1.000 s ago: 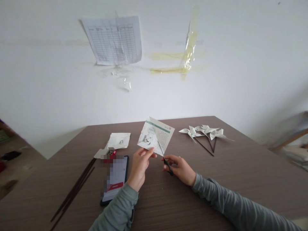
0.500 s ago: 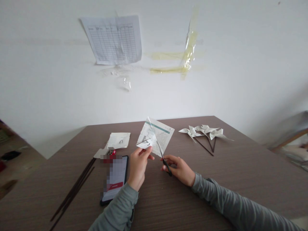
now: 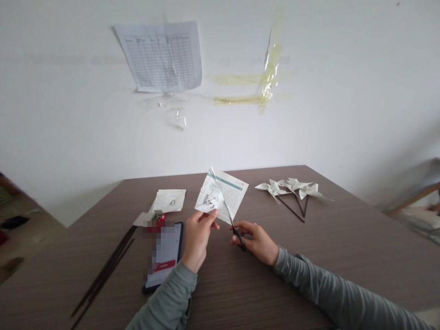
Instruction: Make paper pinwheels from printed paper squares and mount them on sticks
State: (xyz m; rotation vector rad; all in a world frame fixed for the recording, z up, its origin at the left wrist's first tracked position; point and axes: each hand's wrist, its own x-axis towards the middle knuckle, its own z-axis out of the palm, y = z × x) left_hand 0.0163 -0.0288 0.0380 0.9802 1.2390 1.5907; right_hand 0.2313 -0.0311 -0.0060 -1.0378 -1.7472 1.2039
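Observation:
My left hand [image 3: 200, 236] pinches the near edge of a square sheet of printed paper [image 3: 233, 188], held tilted above the table. The sheet carries a green stripe, small text and a dark picture. In my right hand [image 3: 256, 240] is a pair of scissors [image 3: 237, 233] with black handles. Their long blade runs across the paper from its near corner to its far corner. Whether the second blade lies under the sheet I cannot tell.
Several paper pinwheels [image 3: 273, 189] on dark sticks lie at the right. To the left are a stack of paper squares [image 3: 170, 200], dark sticks [image 3: 105, 270], a small red item [image 3: 158, 219] and a phone [image 3: 168, 252]. The table [image 3: 343, 256] meets a white wall [image 3: 309, 114] behind.
Hardly anything differs. The paper's right corner looks very slightly shifted; both hands and the scissors keep their places.

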